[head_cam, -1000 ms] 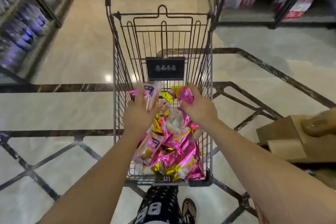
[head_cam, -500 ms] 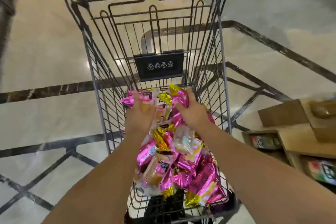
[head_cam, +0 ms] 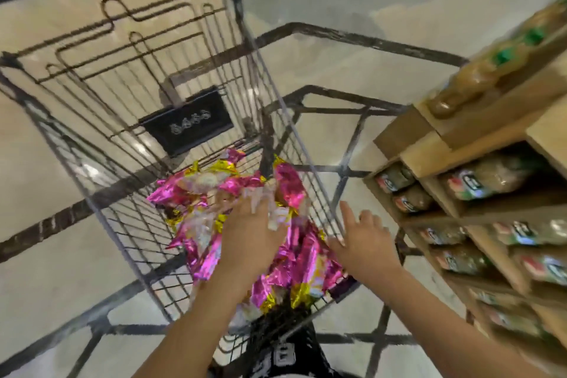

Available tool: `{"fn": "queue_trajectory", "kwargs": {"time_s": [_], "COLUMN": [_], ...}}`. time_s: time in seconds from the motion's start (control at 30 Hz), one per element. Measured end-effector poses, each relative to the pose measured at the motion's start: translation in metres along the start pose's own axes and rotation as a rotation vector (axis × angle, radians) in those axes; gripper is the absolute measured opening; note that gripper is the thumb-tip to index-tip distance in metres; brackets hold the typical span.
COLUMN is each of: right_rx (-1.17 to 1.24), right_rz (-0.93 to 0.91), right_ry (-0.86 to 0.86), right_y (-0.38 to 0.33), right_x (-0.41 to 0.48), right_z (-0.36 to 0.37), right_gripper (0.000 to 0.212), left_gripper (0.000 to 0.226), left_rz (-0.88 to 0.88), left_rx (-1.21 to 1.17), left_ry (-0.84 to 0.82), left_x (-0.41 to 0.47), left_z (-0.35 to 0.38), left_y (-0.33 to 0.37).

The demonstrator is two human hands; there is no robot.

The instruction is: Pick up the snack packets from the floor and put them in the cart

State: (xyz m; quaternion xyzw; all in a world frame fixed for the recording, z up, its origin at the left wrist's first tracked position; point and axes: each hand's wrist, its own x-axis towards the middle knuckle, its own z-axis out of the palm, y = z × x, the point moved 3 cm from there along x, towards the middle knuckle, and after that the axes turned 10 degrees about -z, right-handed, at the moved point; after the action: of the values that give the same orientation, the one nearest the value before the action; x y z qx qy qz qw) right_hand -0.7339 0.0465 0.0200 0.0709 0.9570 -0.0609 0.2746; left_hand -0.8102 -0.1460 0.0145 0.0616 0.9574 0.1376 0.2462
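A wire shopping cart [head_cam: 80,169] stands tilted in the blurred view. A heap of pink and gold snack packets [head_cam: 297,267] fills its near end. My left hand [head_cam: 249,233] is down inside the cart on top of the heap, fingers stretched forward against a blurred clear-and-pink packet [head_cam: 264,197]. My right hand [head_cam: 362,241] hovers at the cart's right rim with its fingers spread, holding nothing. No packet on the floor is in view.
A wooden shelf unit [head_cam: 429,144] with rows of bottles [head_cam: 478,182] stands close on the right, just beyond my right hand. A black sign plate [head_cam: 187,120] hangs on the cart's far wall. Pale tiled floor with dark lines surrounds the cart.
Both hands were holding packets above the cart. Now the packets lie on the heap. My right hand has come away empty to the right rim, and the view has swung right and down.
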Motion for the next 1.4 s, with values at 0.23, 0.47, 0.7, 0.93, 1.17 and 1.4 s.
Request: {"fn": "queue_trajectory", "kwargs": {"time_s": [0.23,0.47,0.7,0.93,1.17,1.4], "right_rx": [0.135,0.405,0.623,0.838,1.054,1.095], "right_rz": [0.305,0.608,0.929,1.176,1.358,1.561], "right_ry": [0.022,0.01,0.09,0.259,0.368,0.379], "right_y": [0.101,0.172,0.227,0.239,0.238,0.281], "right_x": [-0.124,-0.294,-0.442,-0.551,-0.589,-0.623], "right_z": [0.049,0.156,0.247,0.306,0.353,0.377], "right_gripper": [0.077,0.078,0.081,0.078,0.078,0.075], "left_gripper": [0.072,0.07,0.072,0.072,0.07,0.071], "left_rz": [0.28,0.563,0.809,1.09,1.268,1.456], "left_rx": [0.408,0.565,0.708,0.864,1.027,1.143], "left_ry": [-0.103,-0.251,-0.402,-0.422,-0.45,-0.469], "left_x": [-0.094,-0.212,-0.339,-0.436,-0.48,-0.503], "left_z": [0.054,0.153,0.25,0.315,0.364,0.414], "left_y": [0.132,0.224,0.298,0.351,0.383,0.461]}}
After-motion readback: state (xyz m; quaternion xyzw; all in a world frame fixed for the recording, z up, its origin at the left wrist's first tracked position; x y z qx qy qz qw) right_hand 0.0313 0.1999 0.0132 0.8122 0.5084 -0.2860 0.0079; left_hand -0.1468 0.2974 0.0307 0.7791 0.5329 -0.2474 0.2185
